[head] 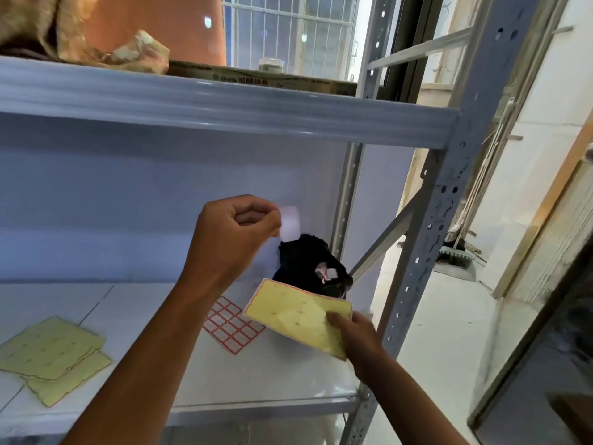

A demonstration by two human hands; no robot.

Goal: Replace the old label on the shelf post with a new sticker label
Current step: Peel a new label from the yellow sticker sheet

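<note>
My left hand [236,234] is raised over the lower shelf and pinches a small white sticker label [290,223] between thumb and fingers. My right hand [356,337] grips a yellow backing sheet [296,316] with a red edge by its right corner, tilted above the shelf. The grey perforated shelf post [431,232] stands upright to the right of both hands. I cannot make out any old label on the post.
A sheet of red-bordered labels [232,322] lies on the white shelf board [138,309]. Behind it sits a black bag [305,268] holding scraps. Two yellow backing sheets [51,351] lie at the left. The upper shelf beam [224,104] runs overhead.
</note>
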